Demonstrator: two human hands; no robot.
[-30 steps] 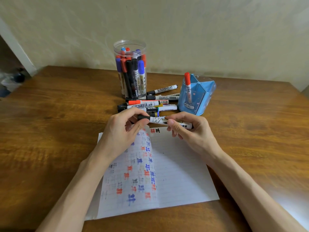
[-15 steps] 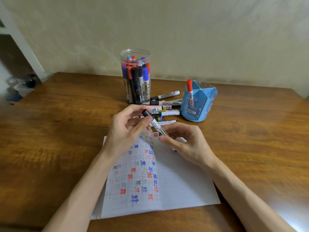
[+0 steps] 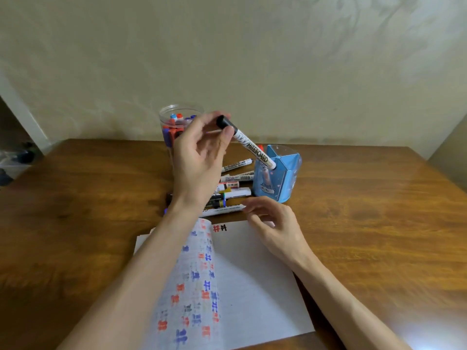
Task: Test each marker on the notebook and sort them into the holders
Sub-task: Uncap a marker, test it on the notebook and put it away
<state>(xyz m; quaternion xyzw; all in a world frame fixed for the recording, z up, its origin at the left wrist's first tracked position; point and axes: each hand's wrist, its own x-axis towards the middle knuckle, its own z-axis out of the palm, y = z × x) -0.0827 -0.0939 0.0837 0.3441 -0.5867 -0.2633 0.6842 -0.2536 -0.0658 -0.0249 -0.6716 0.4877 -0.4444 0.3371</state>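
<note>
Left hand (image 3: pixel 199 157) pinches a black-capped white marker (image 3: pixel 249 145) over the blue plastic holder (image 3: pixel 288 173) — right hand (image 3: pixel 275 228) relaxed, empty. Beside that holder, several loose markers (image 3: pixel 235 192) look untested.

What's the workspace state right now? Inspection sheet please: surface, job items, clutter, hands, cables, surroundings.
Surface: wooden table, glossy brown.
Job's things: open notebook, red, blue and black test marks on its left page; black-capped marker tilted, lower end at the blue holder rim; clear jar holding red and blue markers; loose markers lying between jar and holder.
Clutter: nothing seen.
Hands: left hand pinches the black-capped marker near its cap; right hand relaxed over the notebook's top edge, holding nothing.
Cables: nothing seen.
Surroundings: beige wall; blurred items far left.
</note>
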